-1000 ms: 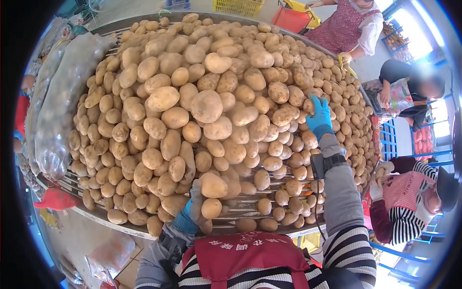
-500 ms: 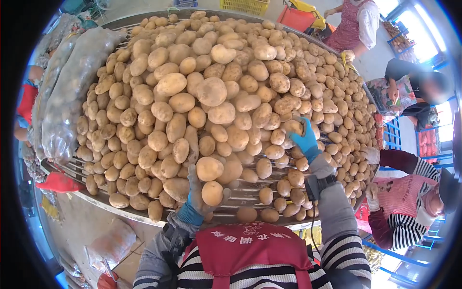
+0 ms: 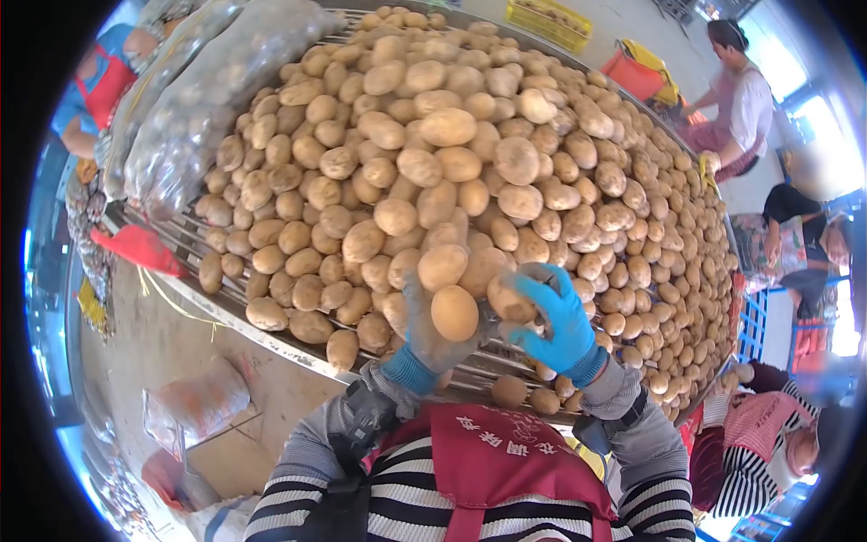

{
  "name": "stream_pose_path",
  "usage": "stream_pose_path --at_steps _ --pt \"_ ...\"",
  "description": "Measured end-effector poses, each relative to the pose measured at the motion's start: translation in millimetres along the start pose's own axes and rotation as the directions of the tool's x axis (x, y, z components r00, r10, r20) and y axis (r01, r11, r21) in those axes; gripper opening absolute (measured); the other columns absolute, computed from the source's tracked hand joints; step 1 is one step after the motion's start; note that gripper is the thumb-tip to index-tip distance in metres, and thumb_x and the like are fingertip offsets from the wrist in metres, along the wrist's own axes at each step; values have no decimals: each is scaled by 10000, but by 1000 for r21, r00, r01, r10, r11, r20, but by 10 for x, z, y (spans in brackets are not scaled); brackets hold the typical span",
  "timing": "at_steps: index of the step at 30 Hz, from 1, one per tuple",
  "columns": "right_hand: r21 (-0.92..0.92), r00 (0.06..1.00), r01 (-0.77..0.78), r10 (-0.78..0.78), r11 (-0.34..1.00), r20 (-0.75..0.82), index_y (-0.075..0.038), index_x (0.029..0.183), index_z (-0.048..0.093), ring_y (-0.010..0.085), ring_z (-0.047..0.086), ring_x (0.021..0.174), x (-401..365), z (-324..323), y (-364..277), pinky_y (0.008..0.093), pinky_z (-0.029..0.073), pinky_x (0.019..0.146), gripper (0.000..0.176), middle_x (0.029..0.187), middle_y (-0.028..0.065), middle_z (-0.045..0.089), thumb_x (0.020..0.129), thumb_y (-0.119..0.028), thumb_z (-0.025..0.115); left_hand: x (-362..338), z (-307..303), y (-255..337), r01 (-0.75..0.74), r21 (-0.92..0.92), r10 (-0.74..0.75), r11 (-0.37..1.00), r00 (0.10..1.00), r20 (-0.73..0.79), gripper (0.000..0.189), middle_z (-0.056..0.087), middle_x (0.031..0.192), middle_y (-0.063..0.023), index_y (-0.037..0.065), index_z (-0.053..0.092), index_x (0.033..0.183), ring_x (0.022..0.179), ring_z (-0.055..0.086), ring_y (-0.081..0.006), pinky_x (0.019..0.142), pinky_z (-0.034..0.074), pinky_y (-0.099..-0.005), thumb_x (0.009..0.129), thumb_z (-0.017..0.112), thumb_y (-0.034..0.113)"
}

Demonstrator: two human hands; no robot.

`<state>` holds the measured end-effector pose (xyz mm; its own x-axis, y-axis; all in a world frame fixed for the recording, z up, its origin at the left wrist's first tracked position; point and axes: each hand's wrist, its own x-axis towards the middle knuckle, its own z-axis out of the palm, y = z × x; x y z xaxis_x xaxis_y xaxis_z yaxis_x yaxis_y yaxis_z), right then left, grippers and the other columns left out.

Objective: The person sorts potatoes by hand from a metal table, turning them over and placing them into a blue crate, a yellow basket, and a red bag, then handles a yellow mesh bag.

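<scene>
A big heap of potatoes [image 3: 379, 131] covers a slatted metal table [image 3: 307, 359]. Near its front edge, my left hand [image 3: 432, 330], in a blue glove with a dirty grey palm, has its fingers round a potato [image 3: 454, 313]; another potato [image 3: 442, 267] rests just above that one. My right hand [image 3: 555, 325], in a bright blue glove, grips a brown potato [image 3: 511, 299] between thumb and fingers, close beside my left hand.
Filled clear bags [image 3: 212, 108] lie at the table's left, with a red cloth [image 3: 140, 250] below them. People stand at the right side [image 3: 736, 113] and far left [image 3: 97, 90]. A yellow crate [image 3: 549, 23] is behind the table. A sack [image 3: 199, 397] lies on the floor.
My right hand has come left and nearer to me, beside my left hand, with a potato in it. The view has turned, so the heap appears shifted right.
</scene>
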<state>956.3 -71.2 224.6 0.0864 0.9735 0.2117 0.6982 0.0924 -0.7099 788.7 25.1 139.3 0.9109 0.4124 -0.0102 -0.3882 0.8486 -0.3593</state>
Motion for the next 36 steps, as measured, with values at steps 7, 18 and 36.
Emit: stream_pose_path --at_steps 7,18,36 --pt "126 984 -4 -18 992 176 -96 1294 530 342 570 1033 645 263 -65 423 496 858 587 1214 171 530 777 -264 753 -464 475 599 -136 430 163 893 986 -27 926 310 1504 -151 133 252 1491 1358 361 -350 1087 354 -552 855 309 804" --pt "-645 936 -238 349 726 48 -109 1252 444 383 553 1074 1664 783 715 433 510 891 614 1324 189 390 735 -213 760 -691 686 1192 -305 320 330 897 943 -27 758 393 1445 -148 126 292 1463 1336 391 -357 1093 315 -622 939 332 672" --pt "723 791 -560 521 404 322 -16 1422 382 282 561 1198 388 320 340 425 554 895 569 1368 144 505 900 -170 547 -801 758 756 -121 360 114 925 993 42 797 351 1472 -150 163 246 1477 1305 437 -316 1084 368 -574 897 454 668"
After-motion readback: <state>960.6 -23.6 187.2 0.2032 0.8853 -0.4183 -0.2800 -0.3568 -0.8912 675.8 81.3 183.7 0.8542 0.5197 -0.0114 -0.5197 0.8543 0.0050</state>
